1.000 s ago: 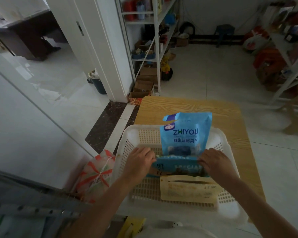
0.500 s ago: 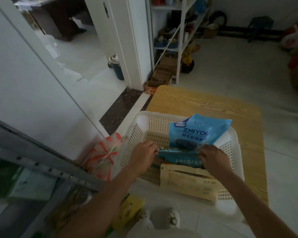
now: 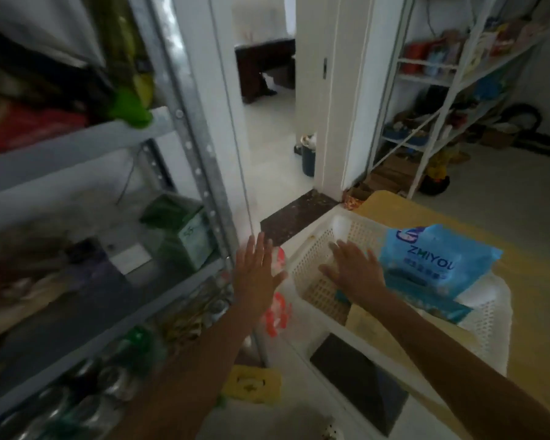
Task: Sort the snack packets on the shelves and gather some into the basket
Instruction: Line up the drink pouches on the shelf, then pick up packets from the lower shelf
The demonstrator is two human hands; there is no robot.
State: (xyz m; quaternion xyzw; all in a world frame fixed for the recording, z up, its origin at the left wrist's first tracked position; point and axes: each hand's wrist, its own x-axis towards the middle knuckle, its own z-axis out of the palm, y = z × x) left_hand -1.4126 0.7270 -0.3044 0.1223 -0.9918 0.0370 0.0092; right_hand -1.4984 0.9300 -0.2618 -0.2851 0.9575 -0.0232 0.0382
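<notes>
A white perforated basket (image 3: 308, 258) sits on a low wooden table (image 3: 531, 258) at the right. Inside it a blue ZHIYOU packet (image 3: 438, 265) leans up, and a tan packet (image 3: 369, 325) lies flat near me. My right hand (image 3: 353, 268) hovers over the basket with fingers spread, holding nothing. My left hand (image 3: 256, 271) is left of the basket, fingers straight and empty, close to the grey metal shelf rack (image 3: 200, 173). The rack holds a green packet (image 3: 178, 233) and blurred packets above and below.
A red-and-white bag (image 3: 277, 312) stands on the floor between rack and basket. A yellow packet (image 3: 251, 382) lies on the floor near my feet. A doorway opens ahead, with a dark bin (image 3: 308, 157) beyond. A white shelf unit (image 3: 442, 100) stands at the back right.
Both hands have let go of the packets in the basket and lifted with fingers spread. My view and left hand have swung left toward the metal rack.
</notes>
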